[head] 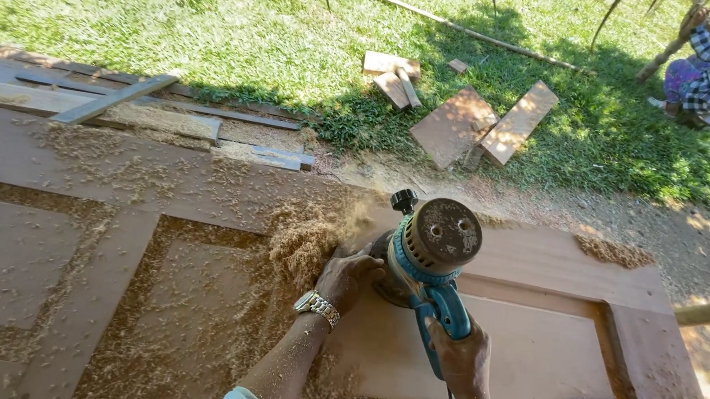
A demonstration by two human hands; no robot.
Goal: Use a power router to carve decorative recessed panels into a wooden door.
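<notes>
The right hand (461, 356) grips the blue power tool's (435, 252) handle for steering; the left hand (349, 277), fingers curled, presses its base at nine o'clock, steadying it on the wooden door (528, 357) (shavings (305, 238) piled alongside).

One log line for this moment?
left hand: on router base | right hand: grips blue handle | router on door panel | shavings beside
</notes>
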